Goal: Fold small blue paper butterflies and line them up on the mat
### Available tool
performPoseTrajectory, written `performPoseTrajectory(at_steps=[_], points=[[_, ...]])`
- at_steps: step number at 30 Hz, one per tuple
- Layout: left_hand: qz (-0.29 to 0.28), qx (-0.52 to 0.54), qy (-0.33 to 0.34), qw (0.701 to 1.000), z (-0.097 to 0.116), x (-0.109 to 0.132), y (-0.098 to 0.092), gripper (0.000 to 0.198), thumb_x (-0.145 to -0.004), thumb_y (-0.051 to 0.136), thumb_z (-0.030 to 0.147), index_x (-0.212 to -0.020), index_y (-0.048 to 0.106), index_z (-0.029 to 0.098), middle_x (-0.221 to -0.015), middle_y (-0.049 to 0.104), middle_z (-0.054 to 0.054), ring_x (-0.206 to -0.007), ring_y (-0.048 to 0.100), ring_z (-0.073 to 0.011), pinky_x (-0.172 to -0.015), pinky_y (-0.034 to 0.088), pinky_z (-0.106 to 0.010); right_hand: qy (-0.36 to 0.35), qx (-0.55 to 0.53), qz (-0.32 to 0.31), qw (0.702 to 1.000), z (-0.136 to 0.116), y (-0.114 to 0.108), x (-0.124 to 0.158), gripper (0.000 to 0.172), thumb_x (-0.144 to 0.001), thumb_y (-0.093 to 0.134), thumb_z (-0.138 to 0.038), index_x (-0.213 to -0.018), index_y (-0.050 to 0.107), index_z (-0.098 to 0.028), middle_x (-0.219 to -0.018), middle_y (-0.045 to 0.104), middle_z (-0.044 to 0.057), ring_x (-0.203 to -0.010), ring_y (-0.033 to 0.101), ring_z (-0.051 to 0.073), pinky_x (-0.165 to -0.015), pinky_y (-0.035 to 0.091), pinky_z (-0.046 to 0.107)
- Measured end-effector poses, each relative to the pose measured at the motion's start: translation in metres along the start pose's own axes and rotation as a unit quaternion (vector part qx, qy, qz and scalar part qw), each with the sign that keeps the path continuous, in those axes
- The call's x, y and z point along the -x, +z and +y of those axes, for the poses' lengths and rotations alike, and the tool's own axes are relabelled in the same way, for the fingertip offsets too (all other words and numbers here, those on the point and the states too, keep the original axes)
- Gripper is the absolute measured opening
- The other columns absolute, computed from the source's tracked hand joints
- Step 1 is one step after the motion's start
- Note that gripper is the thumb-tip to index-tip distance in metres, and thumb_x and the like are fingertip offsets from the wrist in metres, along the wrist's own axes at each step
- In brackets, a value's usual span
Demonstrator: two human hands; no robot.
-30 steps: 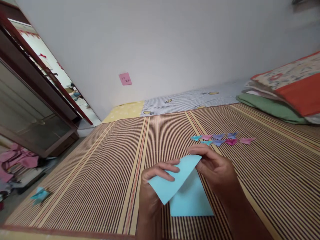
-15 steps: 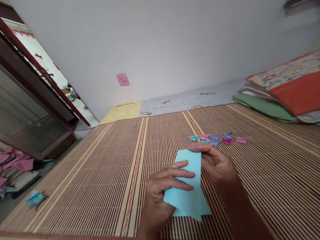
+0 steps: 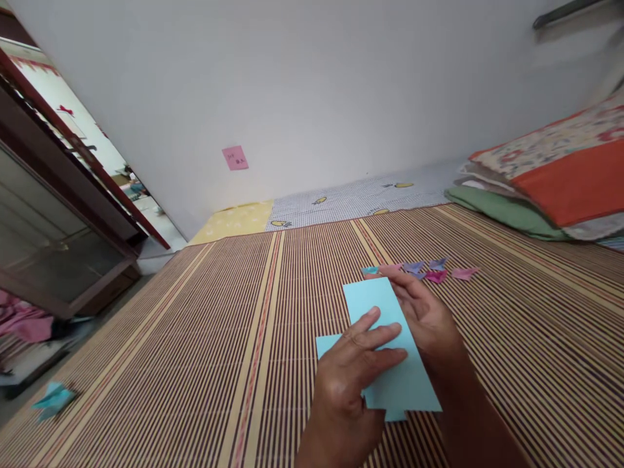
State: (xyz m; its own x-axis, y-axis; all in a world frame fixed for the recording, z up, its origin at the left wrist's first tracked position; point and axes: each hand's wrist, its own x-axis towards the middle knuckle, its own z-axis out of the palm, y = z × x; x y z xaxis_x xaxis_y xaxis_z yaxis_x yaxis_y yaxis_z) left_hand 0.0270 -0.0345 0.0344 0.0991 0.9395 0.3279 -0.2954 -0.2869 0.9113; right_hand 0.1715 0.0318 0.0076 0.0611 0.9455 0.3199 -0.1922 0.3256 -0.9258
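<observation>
A light blue sheet of paper (image 3: 385, 299) is tilted above the mat. My left hand (image 3: 355, 377) grips it from the lower left, several fingers spread across its face and the thumb hidden. Behind the sheet's upper right edge is my right hand (image 3: 431, 322), its fingers curled towards the top edge; the fingertips are partly hidden. More light blue paper (image 3: 327, 344) shows beneath, left of my left hand, and a small blue piece sticks out at the bottom. Just past my right fingers lie small folded paper shapes, among them a pink one (image 3: 465, 273) and a magenta one (image 3: 435, 277).
The striped mat (image 3: 195, 344) spreads under everything. A crumpled or folded blue paper (image 3: 53, 400) lies at its left edge. Folded bedding (image 3: 575, 188) is stacked at the right, against the wall. A pink note (image 3: 235, 158) is stuck to the wall. A door (image 3: 53, 214) stands at the left.
The blue sheet has turned, its lower end swinging right, and more paper now shows at the left. My left hand has moved right; my right fingertips have gone from the sheet's face to behind it.
</observation>
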Motion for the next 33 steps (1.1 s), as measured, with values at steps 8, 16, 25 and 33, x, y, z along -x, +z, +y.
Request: performPoseTrajectory(at_steps=[8, 16, 25, 33], points=[[0.188, -0.041, -0.04, 0.981, -0.013, -0.004, -0.026, 0.006, -0.08, 0.077, 0.015, -0.076, 0.079, 0.019, -0.085, 0.078, -0.005, -0.089, 0.073, -0.0216, -0.085, 0.057, -0.028, -0.054, 0.114, -0.075, 0.989, 0.011, -0.002, 0.0, 0.009, -0.086, 0.069, -0.029, -0.087, 0.074, -0.022, -0.095, 0.073, 0.006, -0.095, 0.067, 0.024, -0.083, 0.054, 0.035], [0.269, 0.214, -0.093, 0.934, -0.023, -0.019, -0.042, 0.019, -0.084, 0.077, 0.027, -0.097, 0.075, 0.013, -0.093, 0.079, -0.011, -0.096, 0.074, -0.0264, -0.086, 0.06, -0.035, 0.12, 0.096, -0.165, 0.974, 0.009, 0.019, 0.01, 0.024, -0.089, 0.067, -0.039, -0.077, 0.062, -0.019, -0.064, 0.056, -0.003, -0.057, 0.05, 0.012, -0.049, 0.038, 0.022], [0.221, 0.361, -0.164, 0.891, -0.016, -0.023, -0.065, 0.034, -0.1, 0.051, 0.02, -0.129, 0.064, 0.01, -0.113, 0.077, -0.019, -0.121, 0.066, -0.031, -0.108, 0.048, -0.047, 0.045, 0.053, -0.052, 0.996, 0.026, 0.018, 0.005, 0.031, -0.098, 0.054, -0.045, -0.1, 0.07, -0.018, -0.084, 0.073, 0.007, -0.076, 0.069, 0.02, -0.071, 0.056, 0.032], [0.15, 0.375, -0.255, 0.879, -0.021, -0.022, -0.082, 0.043, -0.103, 0.043, 0.022, -0.137, 0.055, -0.001, -0.115, 0.075, -0.024, -0.124, 0.063, -0.0342, -0.114, 0.041, -0.051, -0.21, 0.272, -0.148, 0.927, 0.012, 0.022, 0.009, 0.042, -0.094, 0.057, -0.016, -0.134, 0.06, -0.029, -0.144, 0.059, 0.006, -0.14, 0.047, 0.025, -0.116, 0.039, 0.05]])
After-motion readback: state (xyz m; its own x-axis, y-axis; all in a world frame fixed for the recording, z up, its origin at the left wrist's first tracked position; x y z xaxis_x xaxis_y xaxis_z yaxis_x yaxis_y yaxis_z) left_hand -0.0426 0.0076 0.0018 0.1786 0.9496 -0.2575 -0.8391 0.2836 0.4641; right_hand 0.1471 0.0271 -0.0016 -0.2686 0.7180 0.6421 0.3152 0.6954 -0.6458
